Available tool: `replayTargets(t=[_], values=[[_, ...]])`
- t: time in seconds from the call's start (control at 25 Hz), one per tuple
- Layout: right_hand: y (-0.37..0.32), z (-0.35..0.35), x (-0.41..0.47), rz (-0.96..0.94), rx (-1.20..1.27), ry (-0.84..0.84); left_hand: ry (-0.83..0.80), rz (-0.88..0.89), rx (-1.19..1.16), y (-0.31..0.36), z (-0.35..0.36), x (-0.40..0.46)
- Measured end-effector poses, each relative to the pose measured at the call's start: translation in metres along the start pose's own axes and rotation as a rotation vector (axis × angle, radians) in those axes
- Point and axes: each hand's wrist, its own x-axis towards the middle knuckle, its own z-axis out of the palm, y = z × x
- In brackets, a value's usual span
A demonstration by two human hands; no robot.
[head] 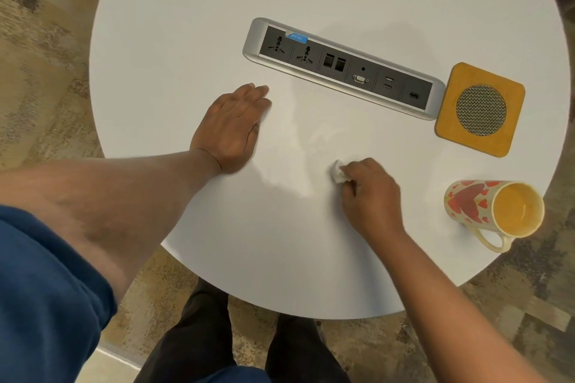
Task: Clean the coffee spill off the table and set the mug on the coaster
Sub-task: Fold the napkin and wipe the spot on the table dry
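My right hand (371,193) presses a small crumpled white tissue (337,172) onto the round white table (193,25), near its middle front. No brown liquid shows on the surface around the tissue, only a faint sheen. My left hand (235,126) lies flat, palm down, fingers together, to the left of the tissue. The mug (488,211), cream with red hearts and a yellow inside, stands at the table's right edge, its handle towards me. The square wooden coaster (480,109) with a round metal mesh centre lies behind the mug, with nothing on it.
A silver and black socket strip (343,67) is set into the table's middle, its right end touching the coaster. Patterned carpet surrounds the table. My legs in dark trousers stand at the near edge.
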Motion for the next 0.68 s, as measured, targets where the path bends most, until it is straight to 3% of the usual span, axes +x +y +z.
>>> replayTargets(t=[0.2, 0.28, 0.4, 0.68], values=[[-0.031, 0.027, -0.041, 0.072, 0.207, -0.159, -0.003, -0.006, -0.003, 0.0, -0.001, -0.001], [-0.03, 0.025, -0.026, 0.174, 0.291, -0.045, -0.006, -0.009, -0.006, 0.0, -0.001, -0.001], [-0.021, 0.012, 0.028, 0.208, 0.162, 0.142, -0.022, -0.013, -0.004, 0.001, -0.002, -0.002], [-0.049, 0.027, 0.102, 0.06, 0.147, 0.089, -0.043, -0.01, 0.005, 0.002, -0.007, -0.001]])
